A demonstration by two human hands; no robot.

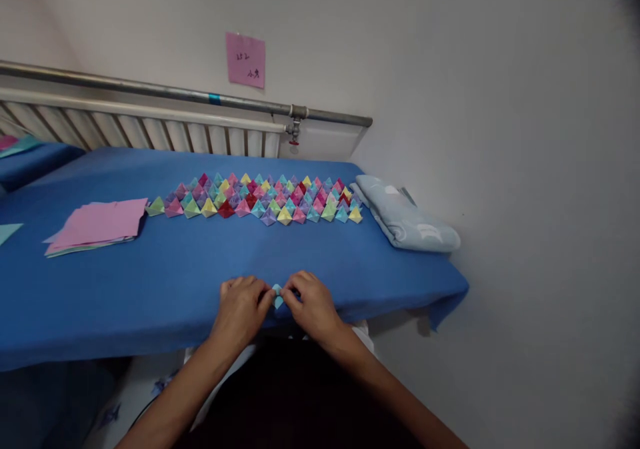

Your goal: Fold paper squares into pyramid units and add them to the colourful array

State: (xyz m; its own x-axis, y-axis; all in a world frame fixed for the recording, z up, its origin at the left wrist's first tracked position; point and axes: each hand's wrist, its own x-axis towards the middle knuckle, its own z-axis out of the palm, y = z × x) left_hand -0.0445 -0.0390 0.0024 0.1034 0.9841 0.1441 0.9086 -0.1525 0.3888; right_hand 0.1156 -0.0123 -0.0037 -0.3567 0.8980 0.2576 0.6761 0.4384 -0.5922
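Observation:
Between my two hands is a small folded piece of light-blue paper (278, 297), close to the front edge of the blue-covered table (200, 316). My left hand (242, 308) pinches its left side with thumb and fingers. From the right, my right hand (311, 304) pinches the other side, and the fingertips of both hands nearly meet over it. Farther back, several rows of folded paper pieces (285, 216) in many colours stand closely packed. A stack of pink and green paper sheets (103, 226) lies to the left of them.
A folded light-blue blanket (407, 219) lies at the table's right end by the wall. Behind the table run a white radiator (170, 132) and a metal pipe (150, 94). A pink note (245, 60) hangs on the wall. Another paper corner (9, 232) shows at far left.

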